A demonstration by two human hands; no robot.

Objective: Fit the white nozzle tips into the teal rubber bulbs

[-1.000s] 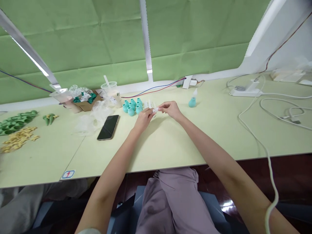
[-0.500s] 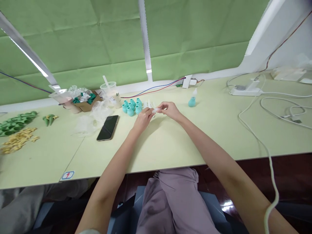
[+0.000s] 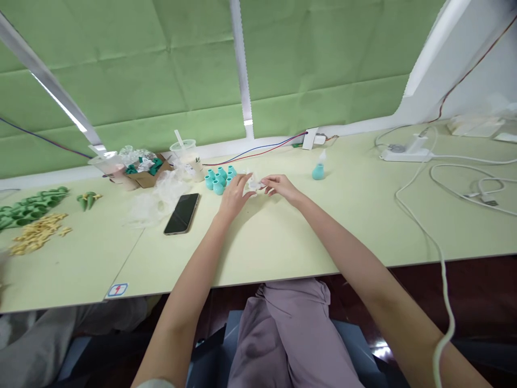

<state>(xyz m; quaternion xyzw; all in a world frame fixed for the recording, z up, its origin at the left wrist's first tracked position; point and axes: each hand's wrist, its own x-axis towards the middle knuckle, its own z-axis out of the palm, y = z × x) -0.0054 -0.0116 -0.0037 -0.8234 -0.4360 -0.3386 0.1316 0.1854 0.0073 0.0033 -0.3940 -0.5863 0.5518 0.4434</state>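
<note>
Small clear plastic pieces point(image 3: 253, 184) lie between my hands; they are too small and blurred to tell apart. My left hand point(image 3: 235, 197) is beside them on the left, thumb and fingers spread apart. My right hand point(image 3: 281, 188) comes from the other side, its fingertips pinched at the edge of a small clear plastic piece. Several teal rubber bulbs point(image 3: 218, 186) stand upright in a cluster just beyond my left hand. To the right stands one teal bulb point(image 3: 318, 171) with a clear tip on top.
A phone point(image 3: 182, 214) and crumpled plastic bags point(image 3: 155, 199) lie to the left. Behind are a drink cup point(image 3: 189, 159) and an open cardboard box point(image 3: 150, 177). Green parts point(image 3: 34, 205) and yellow pieces point(image 3: 38, 231) lie far left. White cables and a power strip point(image 3: 407, 155) are right.
My hands have drawn slightly apart. My left fingers have spread from a pinch at the clear plastic piece. The view has shifted slightly.
</note>
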